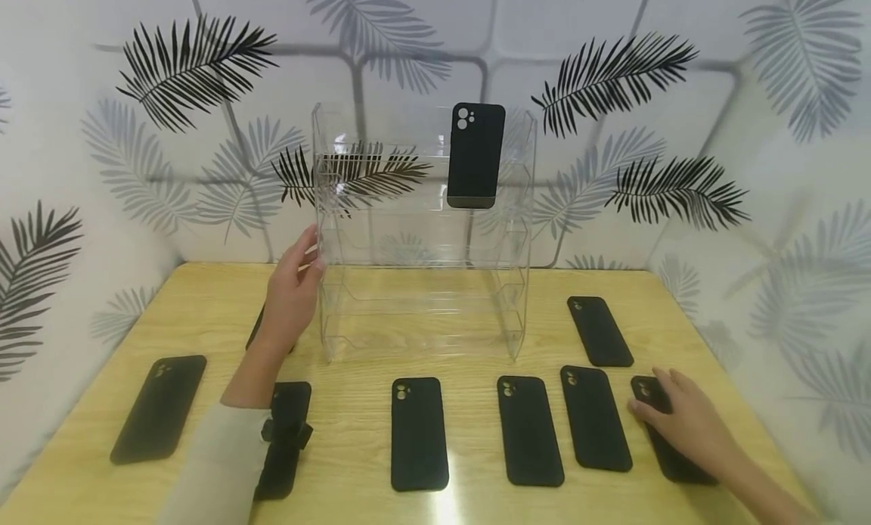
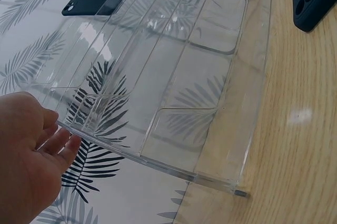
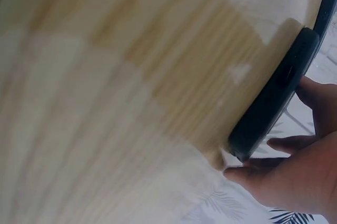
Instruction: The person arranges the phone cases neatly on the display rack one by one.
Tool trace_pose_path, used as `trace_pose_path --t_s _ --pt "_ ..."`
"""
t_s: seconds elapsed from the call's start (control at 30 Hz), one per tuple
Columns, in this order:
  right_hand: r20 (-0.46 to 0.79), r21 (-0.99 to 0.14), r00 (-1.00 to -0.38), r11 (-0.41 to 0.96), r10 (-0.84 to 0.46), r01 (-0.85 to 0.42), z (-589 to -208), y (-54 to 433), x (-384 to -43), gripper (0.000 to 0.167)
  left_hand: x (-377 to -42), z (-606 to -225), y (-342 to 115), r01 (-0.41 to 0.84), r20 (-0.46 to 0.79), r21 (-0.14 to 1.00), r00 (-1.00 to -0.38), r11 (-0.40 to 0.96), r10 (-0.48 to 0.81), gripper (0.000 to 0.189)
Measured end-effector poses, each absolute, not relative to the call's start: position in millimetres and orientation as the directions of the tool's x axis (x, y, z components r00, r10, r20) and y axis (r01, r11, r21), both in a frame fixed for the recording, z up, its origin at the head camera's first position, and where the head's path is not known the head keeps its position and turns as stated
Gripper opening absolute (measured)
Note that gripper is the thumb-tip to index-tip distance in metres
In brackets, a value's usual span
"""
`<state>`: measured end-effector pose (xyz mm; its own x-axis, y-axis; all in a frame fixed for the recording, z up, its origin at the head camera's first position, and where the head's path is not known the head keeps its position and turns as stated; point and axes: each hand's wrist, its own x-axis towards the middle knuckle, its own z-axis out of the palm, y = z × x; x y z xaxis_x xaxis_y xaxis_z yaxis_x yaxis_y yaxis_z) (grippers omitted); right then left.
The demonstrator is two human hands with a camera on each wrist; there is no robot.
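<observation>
A clear acrylic rack with several tiers stands at the back of the table. My left hand holds its left side edge, thumb and fingers on either side of it in the left wrist view. At the right, my right hand spans a black phone case, its thumb at one long edge and its fingertips at the opposite edge. This case lies on the table, partly hidden by the hand. Another black phone case stands upright in the rack's top tier, right of centre.
On the wooden table lie more black phone cases: one at the left, a middle case, others to the right, including a case beside the rack. My left forearm partly covers two. Leaf-patterned walls stand behind and beside.
</observation>
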<state>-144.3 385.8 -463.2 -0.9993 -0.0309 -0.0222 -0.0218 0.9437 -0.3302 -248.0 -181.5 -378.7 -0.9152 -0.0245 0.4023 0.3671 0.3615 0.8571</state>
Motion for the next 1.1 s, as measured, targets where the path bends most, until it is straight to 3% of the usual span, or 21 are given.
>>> trace_pose_path --t_s 0.4,0.8,1.1 --pt "-0.056 -0.305 -0.998 0.952 -0.042 -0.023 -458.3 383.3 -143.5 0.090 -253.2 -386.4 -186.2 0.397 0.434 0.838 -0.901 0.375 -0.017 0.056" --pt "0.014 -0.306 -1.000 0.952 -0.014 -0.018 -453.2 381.6 -145.7 0.082 -252.8 -386.7 -185.3 0.404 0.438 0.837 -0.899 0.369 -0.009 0.057" --pt "0.144 -0.299 -0.989 0.952 -0.023 -0.066 -436.0 372.2 -161.3 0.074 -252.9 -387.6 -186.0 0.406 0.439 0.839 -0.899 0.361 -0.009 0.057"
